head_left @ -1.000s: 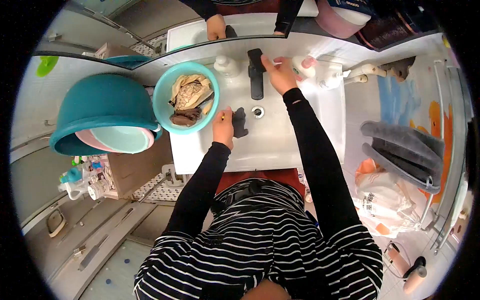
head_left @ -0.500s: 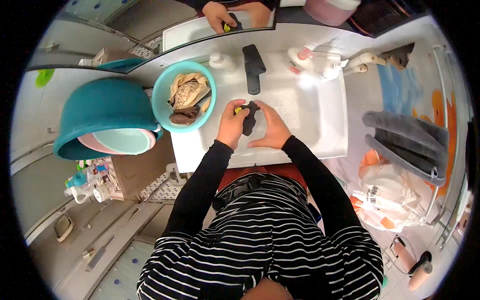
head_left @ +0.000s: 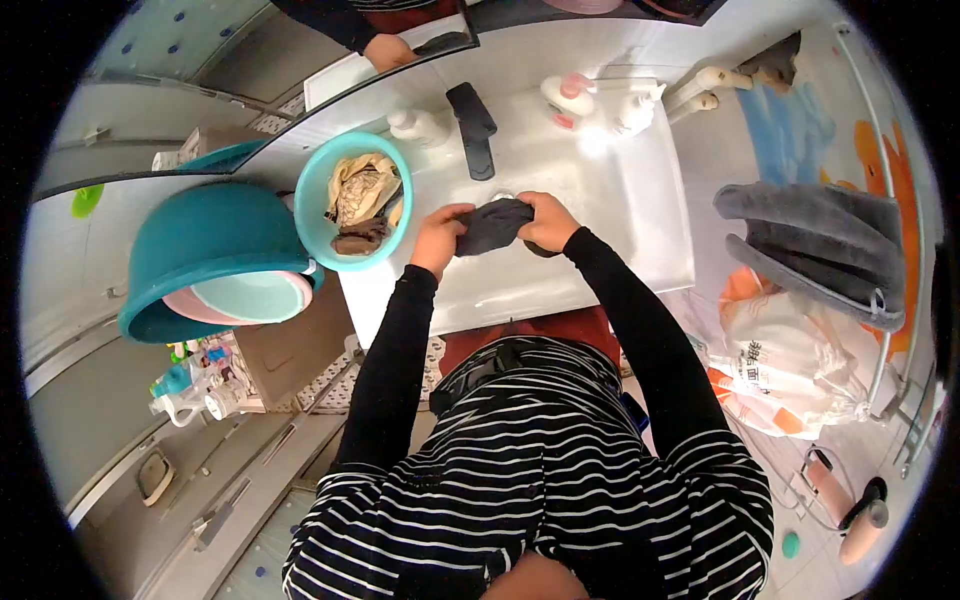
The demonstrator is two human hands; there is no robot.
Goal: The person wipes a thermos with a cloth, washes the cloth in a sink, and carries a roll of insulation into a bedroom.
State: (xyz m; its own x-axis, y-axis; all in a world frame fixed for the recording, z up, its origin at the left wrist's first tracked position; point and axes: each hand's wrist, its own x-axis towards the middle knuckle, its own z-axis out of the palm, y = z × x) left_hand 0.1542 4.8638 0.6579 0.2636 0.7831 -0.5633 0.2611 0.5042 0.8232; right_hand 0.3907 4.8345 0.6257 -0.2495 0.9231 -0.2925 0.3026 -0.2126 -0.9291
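A dark grey cloth piece that looks like a sock (head_left: 492, 228) is stretched between my two hands above the white sink (head_left: 610, 240). My left hand (head_left: 438, 240) pinches its left end between thumb and fingers. At its right end my right hand (head_left: 550, 220) grips it, and a dark flap of it hangs below those fingers. Just beyond the cloth is the black faucet (head_left: 473, 130). To the left, a light turquoise basin (head_left: 304, 205) holds beige patterned fabric (head_left: 362, 188) and a brown bundle (head_left: 360, 237).
A white bottle (head_left: 418, 127), a pump bottle with a pink top (head_left: 570, 98) and another white pump bottle (head_left: 638, 110) stand along the sink's back. Large teal tubs (head_left: 200, 230) are stacked at left. Grey towels (head_left: 820, 240) and a plastic bag (head_left: 790, 360) hang at right.
The dark cloth, earlier bunched in my left hand with a yellow patch showing, is now spread sideways. My right hand, open before, has closed on its right end. The view has shifted slightly.
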